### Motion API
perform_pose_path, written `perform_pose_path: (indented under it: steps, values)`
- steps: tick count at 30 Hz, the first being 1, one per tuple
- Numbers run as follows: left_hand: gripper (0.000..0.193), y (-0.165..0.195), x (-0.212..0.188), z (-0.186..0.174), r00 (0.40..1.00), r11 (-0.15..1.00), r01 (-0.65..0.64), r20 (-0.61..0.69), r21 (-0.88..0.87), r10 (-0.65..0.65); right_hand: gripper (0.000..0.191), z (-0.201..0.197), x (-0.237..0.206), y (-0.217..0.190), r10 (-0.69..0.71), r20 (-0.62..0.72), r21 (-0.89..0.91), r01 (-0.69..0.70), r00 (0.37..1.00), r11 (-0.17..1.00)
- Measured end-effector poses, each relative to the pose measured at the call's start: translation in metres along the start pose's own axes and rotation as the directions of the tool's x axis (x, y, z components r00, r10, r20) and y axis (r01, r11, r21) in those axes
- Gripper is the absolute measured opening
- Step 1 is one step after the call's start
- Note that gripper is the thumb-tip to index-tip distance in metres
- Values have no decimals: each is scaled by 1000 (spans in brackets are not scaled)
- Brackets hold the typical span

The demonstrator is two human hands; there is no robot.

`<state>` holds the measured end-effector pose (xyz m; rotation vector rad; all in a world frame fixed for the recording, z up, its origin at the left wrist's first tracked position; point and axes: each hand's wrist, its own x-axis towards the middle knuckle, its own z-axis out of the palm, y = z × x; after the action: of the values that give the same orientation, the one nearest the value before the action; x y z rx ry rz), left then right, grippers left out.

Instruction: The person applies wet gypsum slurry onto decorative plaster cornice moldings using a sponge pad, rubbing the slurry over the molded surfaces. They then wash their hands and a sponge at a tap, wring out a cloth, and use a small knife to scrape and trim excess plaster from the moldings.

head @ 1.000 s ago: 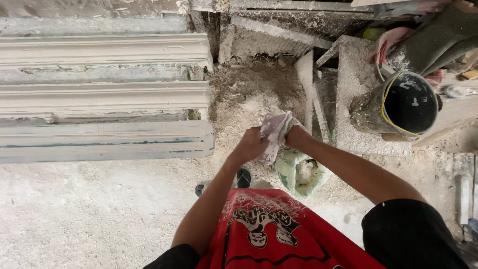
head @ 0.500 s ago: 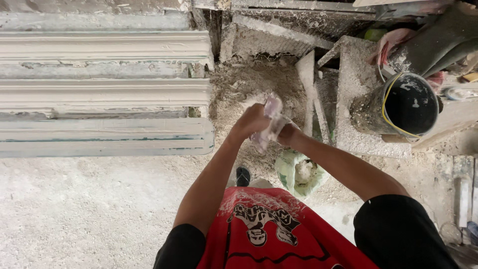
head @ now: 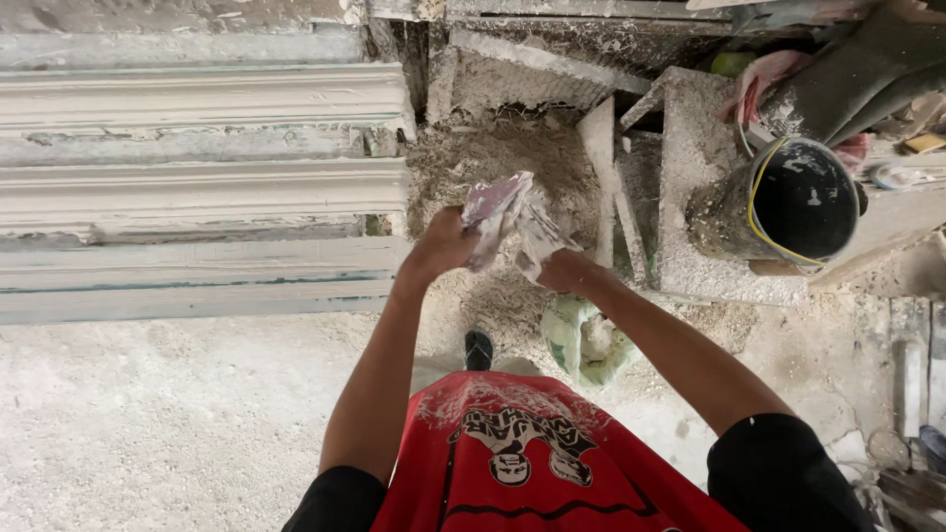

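Head view, listed near to far. Red printed shirt (head: 512, 463) with black sleeves, nearest the lens. Dark sandal (head: 478, 349) on the dusty floor (head: 148, 424) just past the shirt hem. Pale green sack (head: 586, 340), mouth open, white lumps inside — directly below the right forearm. Left hand (head: 441, 246) and right hand (head: 564, 270), both raised and closed on a crumpled whitish sheet (head: 512, 222), fingers curled round its edges; sheet held in the air between them, above a heap of pale fibrous material (head: 503, 163). Stack of long white plaster mouldings (head: 197, 177) to the left. Black bucket (head: 793, 202) with yellow rim, tipped on its side — far right, well apart from the hands.
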<state>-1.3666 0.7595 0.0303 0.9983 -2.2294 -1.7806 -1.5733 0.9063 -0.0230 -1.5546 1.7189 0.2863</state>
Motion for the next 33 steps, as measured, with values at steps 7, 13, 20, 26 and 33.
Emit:
perform_pose_path:
  steps: [7,13,20,26,33]
  values:
    - [28,-19,-7,48,993,995,-88,87,50,83,54,-14,4,2,-99,-4,243,97,995,965]
    - [25,-26,-14,71,977,998,39,206,40,-47,60,-25,-7,6,-431,-124,749,370,894,549]
    - [37,5,-18,50,994,996,-65,89,-69,71,66,-44,-13,40,-257,-49,922,142,965,359]
    - [33,11,-8,70,654,476,-626,82,618,752,78,-50,-25,40,-778,-346,932,99,525,-348]
    - [35,-30,-10,93,701,406,-585,186,702,688,58,-29,-33,29,-706,-194,979,179,681,-96]
